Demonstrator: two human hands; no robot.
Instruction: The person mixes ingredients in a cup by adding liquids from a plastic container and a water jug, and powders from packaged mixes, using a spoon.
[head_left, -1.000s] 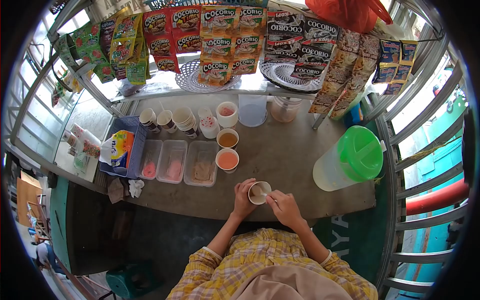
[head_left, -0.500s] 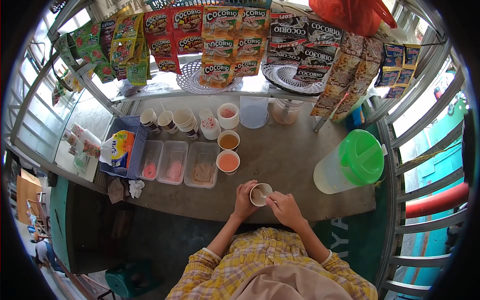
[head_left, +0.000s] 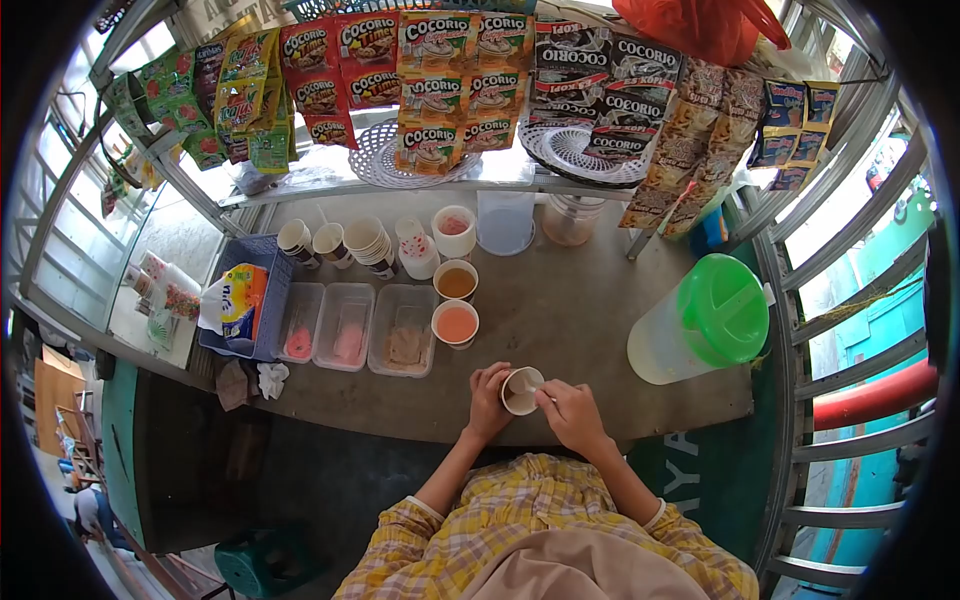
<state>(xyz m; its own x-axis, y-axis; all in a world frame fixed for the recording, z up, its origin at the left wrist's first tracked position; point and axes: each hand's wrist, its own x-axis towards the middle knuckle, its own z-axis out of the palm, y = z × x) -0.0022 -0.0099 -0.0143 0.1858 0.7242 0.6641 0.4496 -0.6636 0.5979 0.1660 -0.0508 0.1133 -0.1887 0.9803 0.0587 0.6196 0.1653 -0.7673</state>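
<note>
Near the table's front edge, a white paper cup (head_left: 511,404) is held from its left side by my left hand (head_left: 488,400), fingers wrapped round it. My right hand (head_left: 571,414) pinches a spoon (head_left: 531,386) whose lower part reaches into this cup. Something brownish shows inside the cup. To the left and farther back stand a cup of orange-pink drink (head_left: 455,323) and, behind it, a cup of amber drink (head_left: 457,282).
Plastic tubs of powder (head_left: 403,345) sit left, beside a blue basket (head_left: 270,300). Stacked paper cups (head_left: 370,245) line the back. A green-lidded jug (head_left: 690,320) stands right. Sachet strips (head_left: 435,90) hang overhead. A clear container (head_left: 506,222) stands at the back.
The spoon has shifted slightly inside the cup, with my right hand moving a little. My left hand keeps its hold on the cup. The camera view has shifted slightly.
</note>
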